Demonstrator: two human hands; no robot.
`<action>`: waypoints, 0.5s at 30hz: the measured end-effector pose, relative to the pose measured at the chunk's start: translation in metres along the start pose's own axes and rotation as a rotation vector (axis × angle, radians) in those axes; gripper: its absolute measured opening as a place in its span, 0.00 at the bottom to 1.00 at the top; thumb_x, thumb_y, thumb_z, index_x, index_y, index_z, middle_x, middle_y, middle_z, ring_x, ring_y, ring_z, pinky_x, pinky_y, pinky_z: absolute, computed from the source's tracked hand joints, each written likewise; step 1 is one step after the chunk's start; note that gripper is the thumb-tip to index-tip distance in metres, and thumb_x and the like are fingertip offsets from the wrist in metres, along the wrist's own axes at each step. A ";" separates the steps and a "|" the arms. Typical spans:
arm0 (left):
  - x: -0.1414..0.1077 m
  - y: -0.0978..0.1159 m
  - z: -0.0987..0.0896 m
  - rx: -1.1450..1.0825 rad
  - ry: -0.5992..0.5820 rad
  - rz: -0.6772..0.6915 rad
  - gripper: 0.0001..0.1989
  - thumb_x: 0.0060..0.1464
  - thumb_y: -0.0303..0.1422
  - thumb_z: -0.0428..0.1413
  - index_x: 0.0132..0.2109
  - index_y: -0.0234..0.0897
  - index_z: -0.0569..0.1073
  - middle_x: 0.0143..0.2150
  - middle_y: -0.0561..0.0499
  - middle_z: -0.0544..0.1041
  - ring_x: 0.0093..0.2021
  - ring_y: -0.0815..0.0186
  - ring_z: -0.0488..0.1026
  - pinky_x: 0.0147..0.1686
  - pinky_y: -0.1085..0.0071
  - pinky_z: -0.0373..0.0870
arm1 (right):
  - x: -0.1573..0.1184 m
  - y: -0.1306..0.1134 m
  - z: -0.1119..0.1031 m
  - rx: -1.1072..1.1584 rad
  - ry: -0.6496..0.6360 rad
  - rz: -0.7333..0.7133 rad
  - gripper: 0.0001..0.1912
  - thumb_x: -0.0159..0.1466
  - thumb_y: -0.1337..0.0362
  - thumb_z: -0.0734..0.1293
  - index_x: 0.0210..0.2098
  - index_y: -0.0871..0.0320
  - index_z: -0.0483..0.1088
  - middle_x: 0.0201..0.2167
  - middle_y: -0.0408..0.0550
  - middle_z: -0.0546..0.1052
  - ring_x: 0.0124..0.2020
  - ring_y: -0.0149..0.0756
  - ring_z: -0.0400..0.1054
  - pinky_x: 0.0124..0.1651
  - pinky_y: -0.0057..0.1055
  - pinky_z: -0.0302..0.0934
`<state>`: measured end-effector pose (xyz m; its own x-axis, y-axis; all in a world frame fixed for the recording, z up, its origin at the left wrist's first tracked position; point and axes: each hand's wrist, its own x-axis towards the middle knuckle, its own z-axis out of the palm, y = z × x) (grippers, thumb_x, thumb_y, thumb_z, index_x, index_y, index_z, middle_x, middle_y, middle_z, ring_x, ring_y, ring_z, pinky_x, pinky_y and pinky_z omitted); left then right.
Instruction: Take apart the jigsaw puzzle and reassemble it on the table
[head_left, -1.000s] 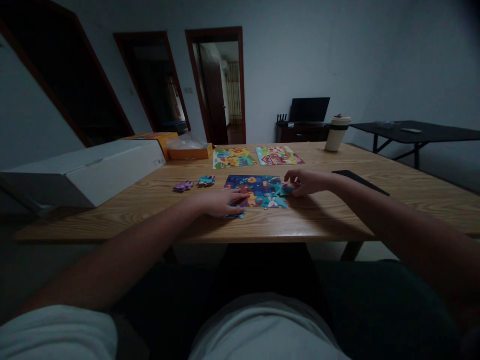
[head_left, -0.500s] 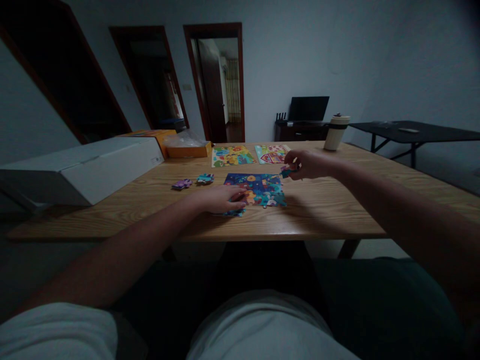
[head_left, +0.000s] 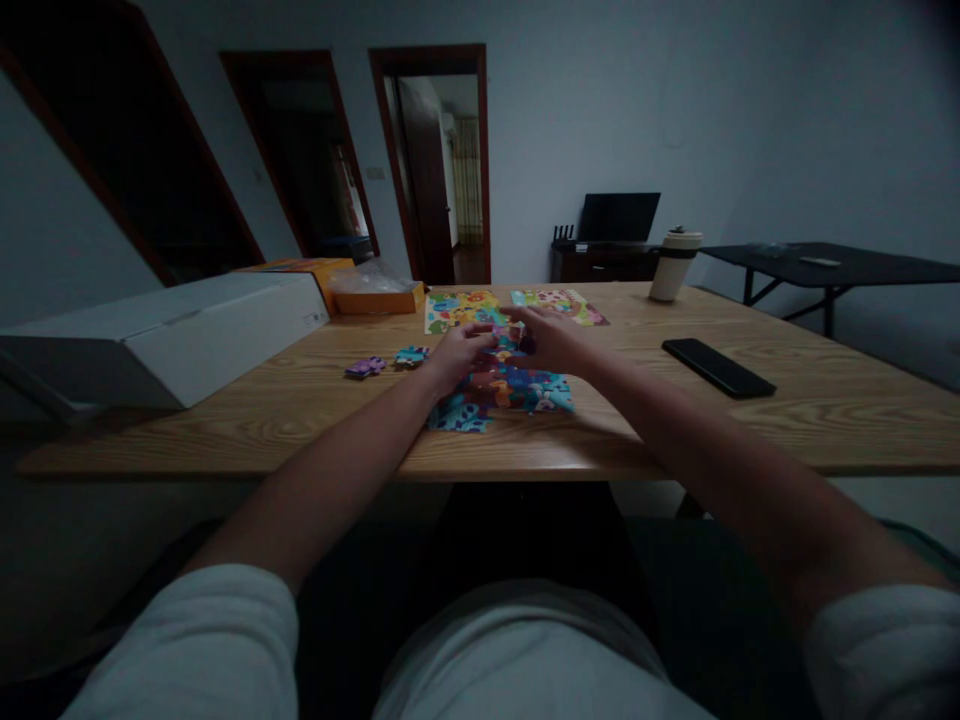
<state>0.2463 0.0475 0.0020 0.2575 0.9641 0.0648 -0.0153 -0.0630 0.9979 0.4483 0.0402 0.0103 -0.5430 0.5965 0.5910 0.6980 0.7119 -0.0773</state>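
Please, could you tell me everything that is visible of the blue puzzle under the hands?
The blue puzzle looks like printed cardboard and lies flat on the wooden table, its near edge knobbed. A white rabbit shows near its right corner. The left hand and right hand partly hide it; contact is unclear.

A wooden table [head_left: 592, 452] is carrying a dark blue puzzle [head_left: 551, 390]. Around that puzzle, a teal puzzle section [head_left: 459, 417] is lying at eight o'clock, with purple pieces [head_left: 365, 368] and teal pieces [head_left: 411, 356] at nine to ten. A white box [head_left: 225, 335] is resting farther out at nine; an open orange tray [head_left: 379, 301] is sitting at ten. A yellow puzzle [head_left: 450, 312] is lying flat at eleven, a pink puzzle [head_left: 585, 306] at one. A lidded cup [head_left: 671, 272] is standing at two, and a black phone [head_left: 718, 368] is lying at three.
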 end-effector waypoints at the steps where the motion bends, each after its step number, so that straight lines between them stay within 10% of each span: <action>1: -0.001 -0.001 -0.001 0.000 0.018 -0.003 0.14 0.56 0.29 0.61 0.50 0.38 0.71 0.38 0.49 0.78 0.27 0.70 0.75 0.31 0.71 0.73 | -0.003 0.002 0.006 0.011 0.009 -0.002 0.40 0.60 0.54 0.73 0.67 0.57 0.60 0.51 0.58 0.76 0.47 0.48 0.70 0.49 0.40 0.64; 15: -0.006 0.004 0.003 0.189 0.080 0.165 0.12 0.58 0.25 0.57 0.50 0.34 0.70 0.33 0.52 0.77 0.26 0.70 0.76 0.29 0.74 0.74 | -0.015 0.011 0.038 0.387 0.027 0.144 0.52 0.57 0.54 0.75 0.73 0.55 0.47 0.45 0.54 0.78 0.41 0.44 0.72 0.45 0.42 0.68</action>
<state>0.2481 0.0406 0.0054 0.1888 0.9537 0.2339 0.1324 -0.2607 0.9563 0.4466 0.0530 -0.0299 -0.4366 0.6939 0.5727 0.5359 0.7119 -0.4539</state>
